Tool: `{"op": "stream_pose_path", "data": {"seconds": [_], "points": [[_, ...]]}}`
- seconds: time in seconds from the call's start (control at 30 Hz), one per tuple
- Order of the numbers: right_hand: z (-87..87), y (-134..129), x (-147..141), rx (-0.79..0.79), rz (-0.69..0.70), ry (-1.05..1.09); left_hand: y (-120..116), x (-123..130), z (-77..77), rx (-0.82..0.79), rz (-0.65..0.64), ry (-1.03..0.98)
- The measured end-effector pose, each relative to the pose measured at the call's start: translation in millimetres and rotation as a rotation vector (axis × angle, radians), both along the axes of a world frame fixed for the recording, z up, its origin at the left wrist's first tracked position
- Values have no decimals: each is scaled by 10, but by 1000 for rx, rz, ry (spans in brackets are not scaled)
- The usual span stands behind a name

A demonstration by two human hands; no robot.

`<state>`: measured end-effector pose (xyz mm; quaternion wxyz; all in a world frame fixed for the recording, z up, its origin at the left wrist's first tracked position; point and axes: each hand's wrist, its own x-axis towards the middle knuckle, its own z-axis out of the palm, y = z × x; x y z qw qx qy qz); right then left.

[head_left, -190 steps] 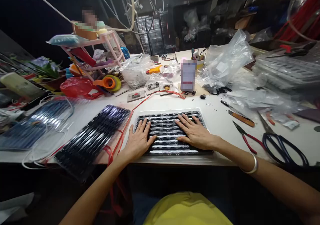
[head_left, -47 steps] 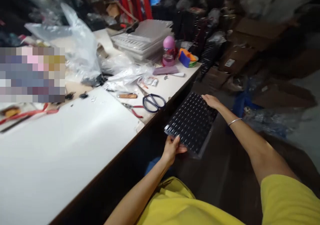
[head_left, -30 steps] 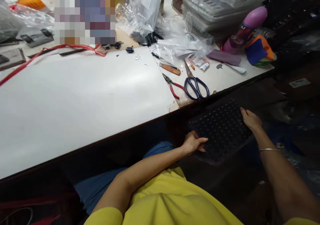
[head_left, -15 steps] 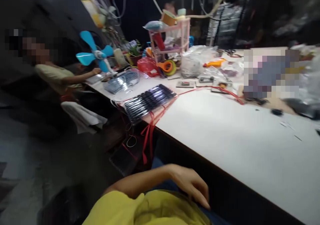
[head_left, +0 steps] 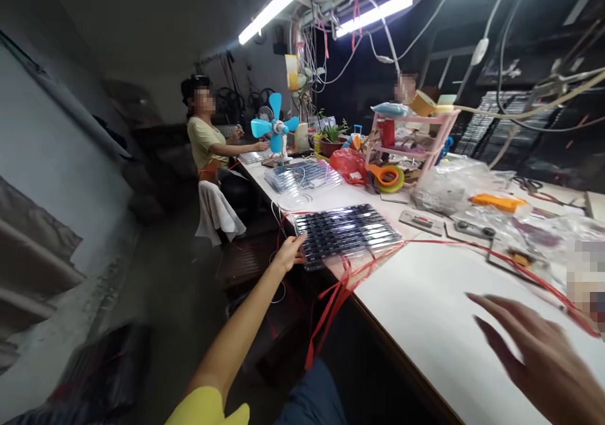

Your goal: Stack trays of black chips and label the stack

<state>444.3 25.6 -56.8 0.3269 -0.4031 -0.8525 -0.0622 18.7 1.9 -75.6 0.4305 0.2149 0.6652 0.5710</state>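
Observation:
A flat stack of dark, shiny ribbed strips [head_left: 352,231] lies at the table's near left edge. My left hand [head_left: 289,253] grips the stack's left side, thumb on top and fingers at the edge. Above the white tabletop on the right is my right hand [head_left: 539,343], its fingers spread, with nothing held. Red ribbon [head_left: 343,283] runs under and beside the stack, with ends hanging over the table edge.
Behind the stack are a clear-bagged bundle [head_left: 302,178], a blue fan [head_left: 275,125], a red bag [head_left: 347,162] and a pink rack [head_left: 425,154]. Another person [head_left: 208,135] sits at the far left. Tape and tools lie at the back right; cables hang overhead.
The view has swung up and to the left. My left hand has gone from my lap to the stack and taken hold of its edge. My right hand has come into view.

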Motion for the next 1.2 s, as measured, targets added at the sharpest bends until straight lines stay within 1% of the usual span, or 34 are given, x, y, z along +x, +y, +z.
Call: {"op": "stream_pose_path", "data": {"seconds": [0.03,0.07,0.13,0.17,0.23,0.33,0.4,0.47,0.53,0.6,0.63,0.67,0.7,0.73,0.77,0.8,0.87,0.9,0.97,1.0,1.03,1.07,1.1,1.13,1.2], "points": [[8,182,-220,-41,73,-16,21,4,-25,7,-4,-19],[11,363,-440,-119,93,-36,17,8,-41,18,-4,-34],[-9,685,-860,-289,73,-21,-86,-3,-53,48,4,-60],[-35,815,-1052,-333,69,-13,-189,-20,-54,64,10,-73],[-112,1003,-1393,-390,75,12,-479,-74,-63,98,16,-100],[-225,1143,-1794,-491,119,43,-982,-169,-133,125,-13,-155],[-232,1193,-1991,-573,138,85,-1223,-221,-243,122,-38,-201],[-156,1231,-2123,-664,151,144,-1326,-260,-411,125,-69,-274],[-15,1239,-2180,-789,199,197,-1313,-293,-607,135,-97,-334],[142,1185,-2153,-935,294,237,-1242,-336,-769,148,-113,-347],[214,1127,-2105,-1000,345,257,-1203,-367,-813,159,-118,-341],[274,1049,-2032,-1056,390,279,-1171,-405,-820,173,-124,-336],[322,951,-1934,-1100,425,303,-1146,-449,-783,190,-131,-332],[356,839,-1809,-1131,451,327,-1128,-494,-701,210,-142,-324],[376,717,-1659,-1159,470,360,-1117,-533,-573,233,-161,-306],[383,590,-1486,-1187,481,406,-1108,-558,-408,256,-186,-285],[358,329,-1084,-1248,453,531,-1072,-532,-2,304,-289,-208],[329,196,-865,-1269,398,604,-1035,-468,210,326,-350,-183],[244,-82,-420,-1277,216,739,-908,-227,580,354,-523,-191],[195,-229,-204,-1269,115,786,-823,-59,717,349,-589,-200],[145,-382,4,-1257,19,828,-730,132,816,329,-649,-206],[100,-539,203,-1243,-66,868,-633,337,876,302,-702,-213],[61,-699,392,-1227,-147,904,-536,546,903,272,-746,-219],[31,-860,572,-1207,-227,937,-442,755,901,243,-788,-226],[-2,-1186,912,-1144,-400,1010,-276,1152,841,206,-881,-257]]}}
